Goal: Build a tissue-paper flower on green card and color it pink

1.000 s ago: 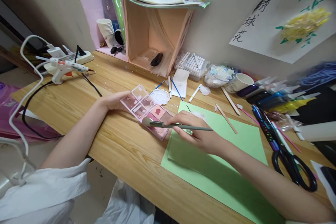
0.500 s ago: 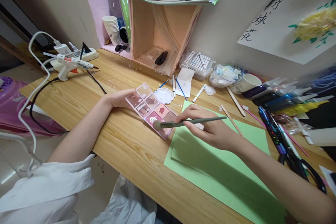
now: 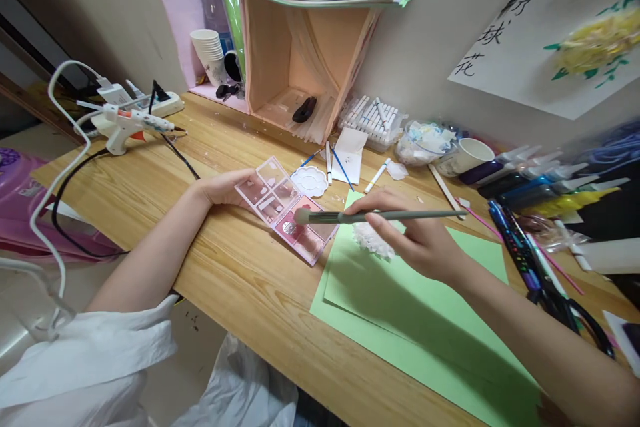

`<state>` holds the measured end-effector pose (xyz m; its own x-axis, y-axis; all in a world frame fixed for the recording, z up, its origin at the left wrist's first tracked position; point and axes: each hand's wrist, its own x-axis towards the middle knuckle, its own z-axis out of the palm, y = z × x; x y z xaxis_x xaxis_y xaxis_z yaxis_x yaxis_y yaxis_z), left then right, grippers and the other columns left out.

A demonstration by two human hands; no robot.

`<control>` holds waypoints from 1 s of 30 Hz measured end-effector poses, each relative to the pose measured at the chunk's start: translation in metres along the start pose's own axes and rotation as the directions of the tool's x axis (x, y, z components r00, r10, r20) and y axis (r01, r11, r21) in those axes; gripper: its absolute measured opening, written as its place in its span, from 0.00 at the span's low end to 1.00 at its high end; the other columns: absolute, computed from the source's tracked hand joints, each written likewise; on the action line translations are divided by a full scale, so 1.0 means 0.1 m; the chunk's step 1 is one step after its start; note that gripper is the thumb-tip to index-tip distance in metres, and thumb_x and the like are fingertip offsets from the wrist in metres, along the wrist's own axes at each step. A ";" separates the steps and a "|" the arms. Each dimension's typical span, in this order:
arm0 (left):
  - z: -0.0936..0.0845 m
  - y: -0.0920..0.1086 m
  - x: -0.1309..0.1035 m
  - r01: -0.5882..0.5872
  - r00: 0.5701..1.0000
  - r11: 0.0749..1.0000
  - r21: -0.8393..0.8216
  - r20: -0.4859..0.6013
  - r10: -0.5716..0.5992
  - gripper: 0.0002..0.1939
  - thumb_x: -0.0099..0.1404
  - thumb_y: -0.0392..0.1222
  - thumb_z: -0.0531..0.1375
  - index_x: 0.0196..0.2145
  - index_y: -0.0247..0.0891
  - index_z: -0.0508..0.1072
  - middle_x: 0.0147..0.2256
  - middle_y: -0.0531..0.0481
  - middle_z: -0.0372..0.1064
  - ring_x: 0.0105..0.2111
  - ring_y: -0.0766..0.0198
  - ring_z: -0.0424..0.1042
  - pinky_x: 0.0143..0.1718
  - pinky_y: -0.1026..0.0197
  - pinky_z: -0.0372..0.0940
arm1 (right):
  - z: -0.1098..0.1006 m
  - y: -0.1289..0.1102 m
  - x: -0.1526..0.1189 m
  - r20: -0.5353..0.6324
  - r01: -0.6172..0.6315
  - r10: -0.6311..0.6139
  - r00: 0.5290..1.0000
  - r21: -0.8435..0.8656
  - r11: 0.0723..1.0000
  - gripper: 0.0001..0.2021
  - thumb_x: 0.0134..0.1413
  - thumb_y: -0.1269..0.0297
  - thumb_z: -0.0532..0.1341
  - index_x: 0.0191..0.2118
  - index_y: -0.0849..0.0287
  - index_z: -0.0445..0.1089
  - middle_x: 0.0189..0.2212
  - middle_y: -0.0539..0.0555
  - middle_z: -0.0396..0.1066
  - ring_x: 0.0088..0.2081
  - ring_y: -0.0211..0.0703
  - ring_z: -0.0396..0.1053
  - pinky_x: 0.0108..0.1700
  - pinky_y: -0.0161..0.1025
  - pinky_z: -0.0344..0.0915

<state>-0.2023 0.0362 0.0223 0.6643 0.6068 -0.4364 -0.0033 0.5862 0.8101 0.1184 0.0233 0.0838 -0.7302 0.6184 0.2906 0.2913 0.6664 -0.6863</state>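
An open pink makeup palette (image 3: 311, 247) is tilted over the wooden desk, its clear windowed lid toward my left hand (image 3: 227, 188). That hand grips the lid, with the fingertips hidden behind it. My right hand (image 3: 407, 230) pinches a dark green brush (image 3: 345, 216) whose soft tip is over the palette's pans; whether it touches the powder I cannot tell. Beneath the right hand lie green paper sheets (image 3: 400, 333), with a white crumpled piece (image 3: 373, 239) on them.
A white flower-shaped dish (image 3: 310, 181) sits behind the palette. Farther back are a box of markers (image 3: 373, 121), a paper cup (image 3: 467, 157) and a pink shelf box (image 3: 270, 47). A glue gun (image 3: 120, 127) with cables lies left, black scissors (image 3: 565, 310) right.
My right hand has moved slightly up and right, the brush now nearly level and its tip higher on the palette. More of the white piece shows. The whole view has shifted slightly.
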 end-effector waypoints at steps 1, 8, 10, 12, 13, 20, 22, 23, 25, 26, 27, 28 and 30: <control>0.00 0.00 0.00 0.005 1.000 1.000 -0.003 -0.010 -0.005 0.28 0.56 0.44 0.51 0.53 0.28 0.64 0.41 0.43 0.74 0.44 0.50 0.71 0.51 0.48 0.60 | -0.02 0.02 -0.01 -0.067 -0.060 0.065 0.996 0.077 0.995 0.10 0.61 0.63 0.52 0.40 0.56 0.70 0.34 0.53 0.72 0.38 0.43 0.69 0.41 0.41 0.64; 0.00 0.01 -0.02 0.025 0.999 1.000 0.006 -0.046 -0.025 0.28 0.59 0.43 0.49 0.54 0.28 0.62 0.41 0.43 0.75 0.44 0.49 0.71 0.51 0.49 0.60 | -0.33 0.40 -0.19 -0.284 -0.362 0.584 0.760 0.561 0.744 0.15 0.58 0.54 0.53 0.27 0.57 0.67 0.20 0.51 0.68 0.28 0.44 0.70 0.37 0.43 0.66; 0.00 0.01 -0.01 0.028 0.998 0.999 0.019 -0.050 -0.027 0.30 0.59 0.43 0.46 0.56 0.23 0.58 0.42 0.41 0.74 0.44 0.52 0.71 0.51 0.51 0.59 | -0.43 0.45 -0.30 -0.323 -0.405 0.591 0.739 0.488 0.773 0.15 0.58 0.54 0.53 0.28 0.57 0.68 0.21 0.51 0.69 0.31 0.46 0.70 0.39 0.44 0.65; -0.01 0.01 -0.01 0.027 0.998 0.999 0.026 -0.055 -0.025 0.31 0.59 0.42 0.45 0.57 0.22 0.57 0.43 0.40 0.74 0.44 0.53 0.71 0.50 0.53 0.60 | -0.50 0.45 -0.42 -0.394 -0.428 0.526 0.754 0.314 0.848 0.15 0.60 0.55 0.51 0.30 0.57 0.69 0.23 0.52 0.71 0.35 0.47 0.70 0.44 0.44 0.64; -0.01 0.01 0.00 0.026 0.998 0.999 0.032 -0.055 -0.024 0.31 0.59 0.42 0.45 0.57 0.21 0.57 0.42 0.40 0.74 0.44 0.53 0.71 0.50 0.53 0.60 | -0.51 0.44 -0.47 -0.425 -0.426 0.478 0.769 0.217 0.878 0.15 0.61 0.55 0.51 0.32 0.57 0.70 0.25 0.53 0.71 0.36 0.47 0.70 0.45 0.44 0.63; -0.02 0.03 -0.02 0.065 0.996 0.992 0.104 -0.072 -0.057 0.29 0.59 0.46 0.46 0.53 0.24 0.64 0.37 0.45 0.76 0.44 0.53 0.70 0.49 0.58 0.60 | -0.49 0.34 -0.64 -0.266 -0.216 0.125 0.956 -0.349 0.912 0.10 0.63 0.61 0.49 0.38 0.55 0.67 0.37 0.55 0.68 0.44 0.50 0.65 0.46 0.49 0.61; -0.01 0.04 -0.03 0.076 0.994 0.989 0.123 -0.088 -0.066 0.29 0.58 0.47 0.46 0.52 0.25 0.66 0.36 0.45 0.76 0.44 0.53 0.70 0.49 0.58 0.60 | -0.52 0.31 -0.64 -0.214 -0.163 0.078 0.974 -0.416 0.895 0.09 0.62 0.64 0.49 0.38 0.55 0.66 0.37 0.56 0.66 0.44 0.50 0.64 0.45 0.49 0.62; 0.00 0.05 -0.03 0.081 0.993 0.988 0.133 -0.099 -0.068 0.29 0.58 0.47 0.46 0.51 0.25 0.67 0.36 0.45 0.76 0.44 0.52 0.69 0.49 0.58 0.60 | -0.55 0.30 -0.63 -0.198 -0.150 0.067 0.978 -0.444 0.883 0.09 0.62 0.64 0.49 0.38 0.55 0.66 0.36 0.56 0.66 0.43 0.50 0.65 0.43 0.49 0.63; 0.02 0.06 -0.02 0.087 0.991 0.985 0.147 -0.113 -0.070 0.29 0.57 0.47 0.47 0.50 0.26 0.67 0.35 0.45 0.76 0.45 0.52 0.69 0.49 0.58 0.60 | -0.60 0.28 -0.62 -0.183 -0.141 0.057 0.982 -0.489 0.861 0.08 0.61 0.65 0.50 0.38 0.55 0.66 0.35 0.56 0.65 0.41 0.49 0.65 0.41 0.47 0.64; 0.03 0.06 -0.02 0.087 0.991 0.985 0.146 -0.118 -0.070 0.29 0.57 0.47 0.47 0.50 0.26 0.68 0.36 0.45 0.76 0.45 0.52 0.69 0.49 0.58 0.60 | -0.63 0.27 -0.61 -0.186 -0.140 0.052 0.981 -0.501 0.854 0.08 0.61 0.65 0.50 0.38 0.55 0.66 0.34 0.56 0.65 0.40 0.49 0.65 0.40 0.47 0.64; 0.04 0.06 -0.01 0.084 0.991 0.987 0.139 -0.118 -0.068 0.29 0.56 0.47 0.47 0.50 0.26 0.67 0.36 0.45 0.76 0.45 0.52 0.69 0.49 0.58 0.60 | -0.64 0.26 -0.60 -0.190 -0.140 0.048 0.981 -0.507 0.851 0.08 0.61 0.65 0.50 0.38 0.55 0.66 0.34 0.56 0.65 0.40 0.49 0.65 0.40 0.47 0.64; 0.04 0.06 -0.01 0.081 0.991 0.988 0.129 -0.115 -0.066 0.29 0.57 0.47 0.47 0.50 0.26 0.67 0.36 0.45 0.76 0.45 0.52 0.69 0.49 0.58 0.60 | -0.66 0.25 -0.59 -0.192 -0.137 0.043 0.980 -0.509 0.850 0.09 0.61 0.65 0.50 0.38 0.55 0.66 0.34 0.56 0.65 0.40 0.49 0.65 0.40 0.47 0.64; 0.04 0.06 -0.01 0.074 0.992 0.991 0.110 -0.114 -0.061 0.29 0.57 0.46 0.47 0.51 0.26 0.67 0.36 0.46 0.76 0.45 0.53 0.69 0.49 0.58 0.60 | -0.66 0.26 -0.56 -0.187 -0.128 0.035 0.982 -0.515 0.848 0.08 0.61 0.65 0.50 0.39 0.55 0.66 0.34 0.56 0.65 0.41 0.49 0.65 0.40 0.47 0.64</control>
<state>-0.2000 0.0369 0.0291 0.5737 0.6269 -0.5271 0.1277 0.5672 0.8136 0.2078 0.0331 0.0940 -0.5911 0.7085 0.3855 0.6588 0.6999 -0.2761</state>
